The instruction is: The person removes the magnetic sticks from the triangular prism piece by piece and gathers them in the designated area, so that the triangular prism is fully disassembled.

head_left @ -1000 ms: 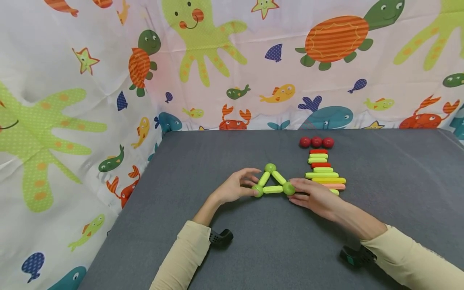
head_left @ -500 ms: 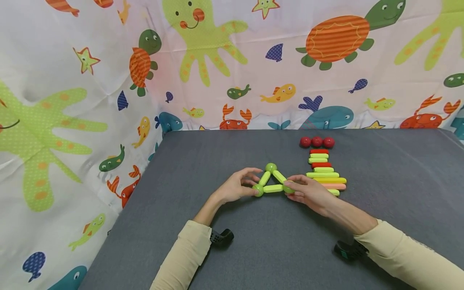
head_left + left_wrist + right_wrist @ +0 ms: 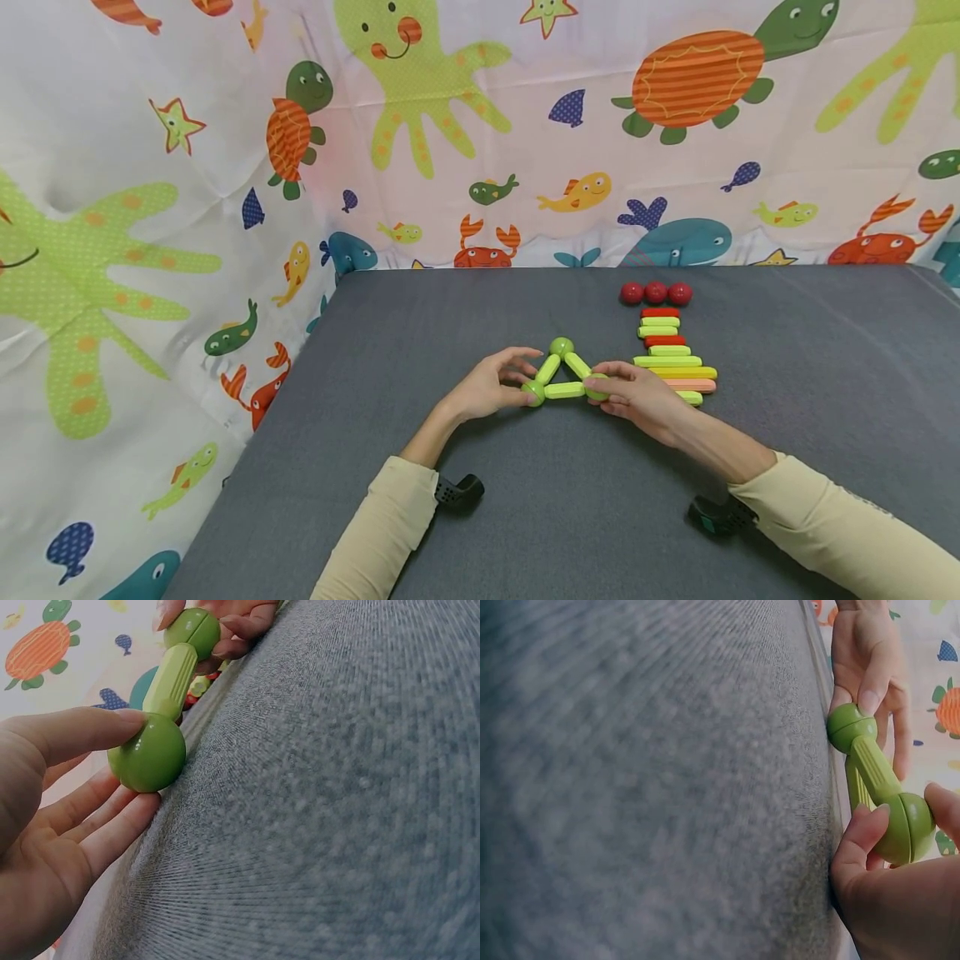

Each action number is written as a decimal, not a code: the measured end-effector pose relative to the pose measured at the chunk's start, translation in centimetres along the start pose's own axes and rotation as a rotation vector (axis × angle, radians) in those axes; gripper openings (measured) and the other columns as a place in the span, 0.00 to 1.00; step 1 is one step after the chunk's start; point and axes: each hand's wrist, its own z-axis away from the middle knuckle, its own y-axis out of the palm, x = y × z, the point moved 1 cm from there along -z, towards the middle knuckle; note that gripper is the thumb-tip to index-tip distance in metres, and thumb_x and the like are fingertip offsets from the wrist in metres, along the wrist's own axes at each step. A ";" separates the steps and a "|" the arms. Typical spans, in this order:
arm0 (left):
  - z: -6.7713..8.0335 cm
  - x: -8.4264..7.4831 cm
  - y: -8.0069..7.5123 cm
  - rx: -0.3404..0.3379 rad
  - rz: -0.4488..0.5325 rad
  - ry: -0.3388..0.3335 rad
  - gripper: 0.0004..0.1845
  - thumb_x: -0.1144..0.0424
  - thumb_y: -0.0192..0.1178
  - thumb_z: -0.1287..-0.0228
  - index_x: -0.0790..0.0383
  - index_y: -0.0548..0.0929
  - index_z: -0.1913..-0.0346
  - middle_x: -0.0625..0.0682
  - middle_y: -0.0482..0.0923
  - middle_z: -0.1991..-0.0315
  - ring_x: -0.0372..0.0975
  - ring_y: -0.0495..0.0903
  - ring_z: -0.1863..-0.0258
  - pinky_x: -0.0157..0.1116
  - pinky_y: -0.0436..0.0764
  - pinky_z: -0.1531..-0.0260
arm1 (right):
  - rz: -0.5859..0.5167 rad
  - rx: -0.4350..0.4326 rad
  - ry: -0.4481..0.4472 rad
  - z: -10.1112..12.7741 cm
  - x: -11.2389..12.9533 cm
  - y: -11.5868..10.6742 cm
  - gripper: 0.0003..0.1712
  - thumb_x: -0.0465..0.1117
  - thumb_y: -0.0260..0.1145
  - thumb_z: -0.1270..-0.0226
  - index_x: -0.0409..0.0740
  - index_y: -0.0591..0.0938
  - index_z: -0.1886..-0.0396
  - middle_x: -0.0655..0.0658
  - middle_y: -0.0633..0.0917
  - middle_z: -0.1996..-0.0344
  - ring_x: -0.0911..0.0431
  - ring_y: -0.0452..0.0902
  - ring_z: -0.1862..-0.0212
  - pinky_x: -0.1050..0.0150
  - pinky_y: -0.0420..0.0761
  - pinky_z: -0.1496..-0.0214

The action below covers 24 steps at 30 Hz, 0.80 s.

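Two hands are gripping opposite base corners of a green triangle (image 3: pixel 562 372) of rods and balls lying flat on the grey table (image 3: pixel 525 508): the left hand (image 3: pixel 486 389) is pinching the left ball (image 3: pixel 533 393) between thumb and fingers, while the right hand (image 3: pixel 637 397) is pinching the right ball (image 3: pixel 596 387) the same way. Just beside the right hand, a row of green, yellow, red and pink rods (image 3: pixel 670 356) is lying side by side, with three red balls (image 3: pixel 656 292) sitting at its far end before the sea-creature curtain (image 3: pixel 450 125).
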 end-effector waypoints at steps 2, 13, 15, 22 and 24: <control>0.0 0.0 0.0 0.001 -0.002 -0.002 0.34 0.69 0.68 0.43 0.60 0.68 0.33 0.53 0.74 0.49 0.42 0.76 0.49 0.37 0.79 0.57 | -0.003 0.006 -0.002 0.1 0.0 0.0 0.24 0.44 0.64 0.33 0.39 0.69 0.44 0.47 0.77 0.56 0.56 0.77 0.54 0.64 0.75 0.49; 0.0 0.0 0.2 0.005 -0.008 0.000 0.34 0.69 0.68 0.43 0.59 0.68 0.33 0.53 0.74 0.49 0.42 0.76 0.49 0.38 0.79 0.57 | -0.025 0.068 0.043 0.1 0.0 0.0 0.20 0.44 0.62 0.31 0.39 0.73 0.45 0.45 0.74 0.56 0.53 0.74 0.56 0.65 0.74 0.54; 0.0 0.0 0.2 0.007 -0.007 0.000 0.34 0.68 0.68 0.43 0.59 0.68 0.33 0.53 0.74 0.49 0.42 0.77 0.49 0.38 0.78 0.57 | -0.038 0.080 0.059 0.1 0.1 0.0 0.19 0.44 0.61 0.30 0.40 0.73 0.46 0.45 0.73 0.57 0.53 0.74 0.57 0.66 0.74 0.55; 0.0 0.1 0.2 0.014 0.003 0.004 0.35 0.68 0.69 0.43 0.59 0.68 0.33 0.55 0.74 0.49 0.43 0.76 0.49 0.37 0.78 0.57 | -0.058 0.106 0.069 0.3 0.2 -0.1 0.22 0.44 0.60 0.30 0.37 0.70 0.42 0.45 0.72 0.55 0.53 0.74 0.57 0.65 0.74 0.55; 0.0 0.1 0.2 0.017 0.010 0.001 0.35 0.69 0.68 0.43 0.59 0.67 0.32 0.56 0.74 0.48 0.44 0.76 0.48 0.38 0.78 0.56 | -0.057 0.108 0.069 0.2 0.2 -0.1 0.23 0.44 0.60 0.29 0.36 0.69 0.41 0.45 0.72 0.55 0.54 0.74 0.56 0.65 0.74 0.55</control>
